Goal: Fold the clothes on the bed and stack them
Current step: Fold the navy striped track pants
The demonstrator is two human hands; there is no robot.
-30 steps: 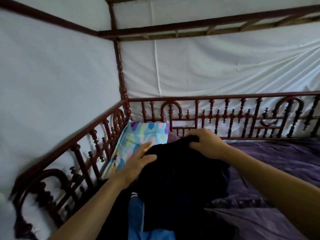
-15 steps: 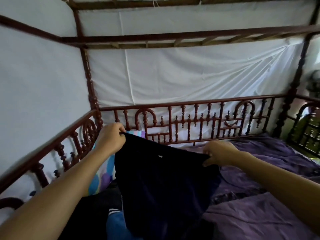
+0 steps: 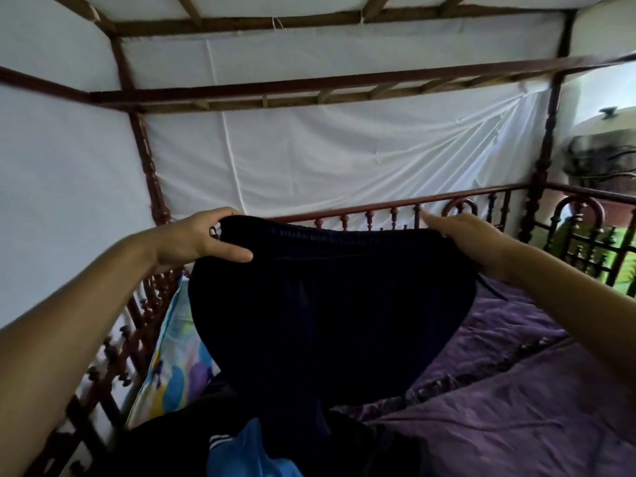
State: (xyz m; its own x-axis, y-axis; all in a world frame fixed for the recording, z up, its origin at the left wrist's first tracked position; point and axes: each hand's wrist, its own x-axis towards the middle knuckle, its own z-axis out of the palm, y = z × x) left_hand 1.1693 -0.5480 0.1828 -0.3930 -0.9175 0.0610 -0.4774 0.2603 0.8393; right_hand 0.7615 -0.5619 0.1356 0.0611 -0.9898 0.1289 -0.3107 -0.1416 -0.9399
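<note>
A: Dark garment [image 3: 327,321]? Held up by the waistband, hanging above the bed [image 3: 533,407].
B: Pinched at both waistband corners by left hand [image 3: 192,241] and right hand [image 3: 478,246], with fingers [image 3: 237,253] clamped on cloth.
A: Soft, light, floppy by the look.
B: Best gripped at those corners for folding.

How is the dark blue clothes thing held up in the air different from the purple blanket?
The dark navy cloth garment hangs in the air, gripped at its waistband by the left hand and right hand; the crumpled purple bedspread lies on the bed. The garment is almost black; the bedspread is lighter. Both are soft fabric.
</note>
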